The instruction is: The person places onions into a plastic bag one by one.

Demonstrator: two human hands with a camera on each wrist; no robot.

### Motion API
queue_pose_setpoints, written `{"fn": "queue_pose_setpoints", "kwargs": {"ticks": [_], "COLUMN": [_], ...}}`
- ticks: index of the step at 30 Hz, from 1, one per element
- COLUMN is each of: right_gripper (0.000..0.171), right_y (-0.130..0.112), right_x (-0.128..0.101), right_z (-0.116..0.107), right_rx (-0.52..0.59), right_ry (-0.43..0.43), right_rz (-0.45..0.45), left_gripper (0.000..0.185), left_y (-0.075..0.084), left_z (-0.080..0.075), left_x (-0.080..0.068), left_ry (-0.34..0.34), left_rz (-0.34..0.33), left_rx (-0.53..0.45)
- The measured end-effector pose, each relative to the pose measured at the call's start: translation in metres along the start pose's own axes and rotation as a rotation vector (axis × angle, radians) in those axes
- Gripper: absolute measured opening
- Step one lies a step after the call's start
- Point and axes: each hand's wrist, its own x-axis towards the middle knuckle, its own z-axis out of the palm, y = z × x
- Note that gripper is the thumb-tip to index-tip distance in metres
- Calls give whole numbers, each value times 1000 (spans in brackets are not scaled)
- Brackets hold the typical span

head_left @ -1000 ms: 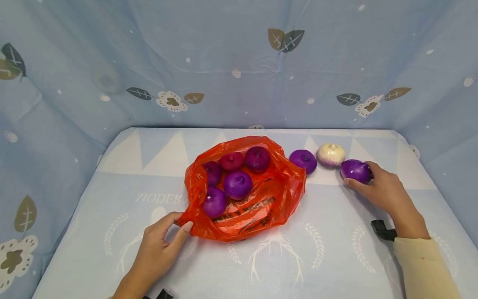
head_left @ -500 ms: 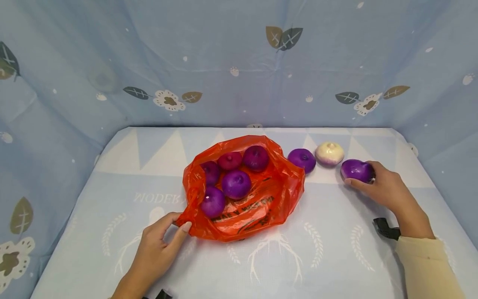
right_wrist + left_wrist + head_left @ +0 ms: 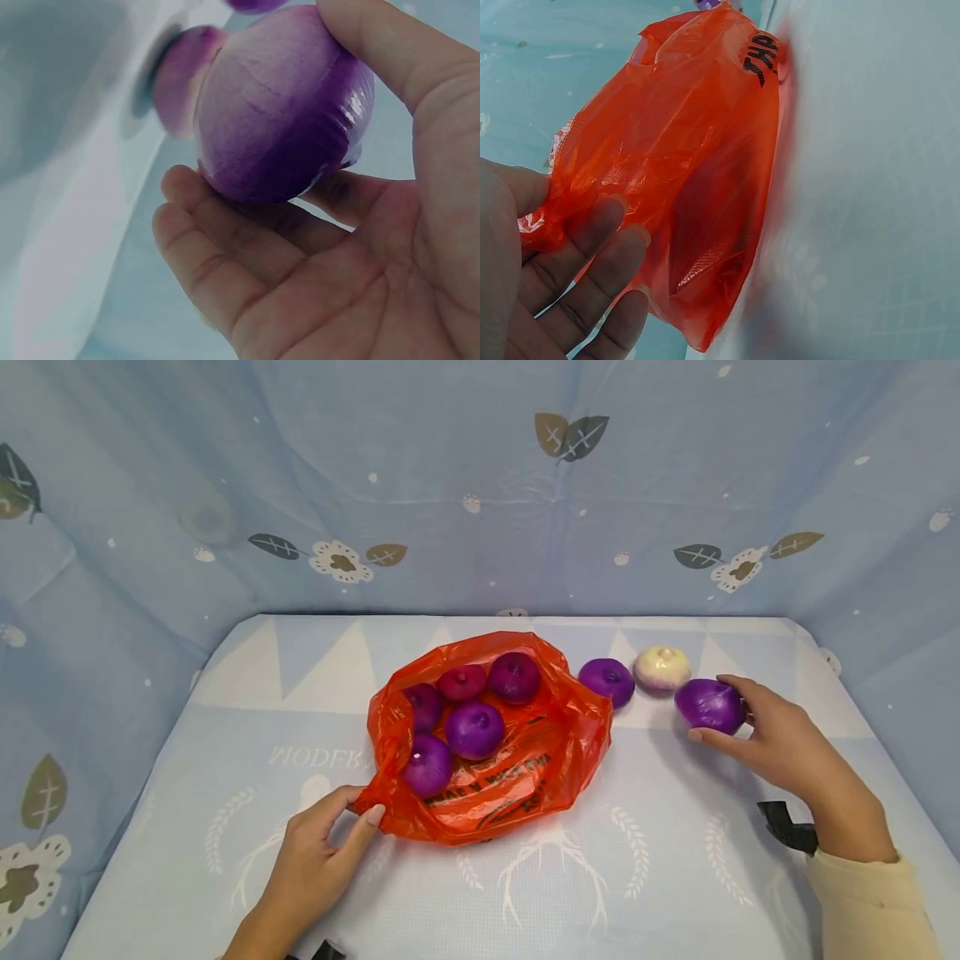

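r hand (image 3: 772, 739) curled round a purple onion (image 3: 709, 705), thumb over, fingers under, just off the cloth. white onion (image 3: 662, 667) and another purple one (image 3: 607, 681) lie just left of it. l hand (image 3: 318, 852) pinches the near corner of the bag (image 3: 525, 768); 5 onions inside.

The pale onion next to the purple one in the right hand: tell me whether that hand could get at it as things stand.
Probably not while full: the right hand grips a purple onion. The pale onion lies just beyond it on the table, nothing covering it, so the way looks free once the hand is emptied.
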Motion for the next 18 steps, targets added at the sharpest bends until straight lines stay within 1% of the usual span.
{"fn": "queue_pose_setpoints", "kwargs": {"ticks": [5, 12, 18], "right_gripper": [92, 87, 85], "right_y": [-12, -30, -50], "right_x": [-7, -15, -26], "right_z": [-2, -5, -7], "right_rx": [10, 13, 4], "right_ry": [27, 55, 80], "right_rz": [-50, -115, -181], "left_gripper": [25, 25, 24], "left_y": [0, 0, 1], "left_z": [0, 1, 2], "left_x": [0, 1, 1], "left_ry": [2, -14, -5], "left_rz": [3, -4, -4], "left_rx": [3, -10, -3]}}
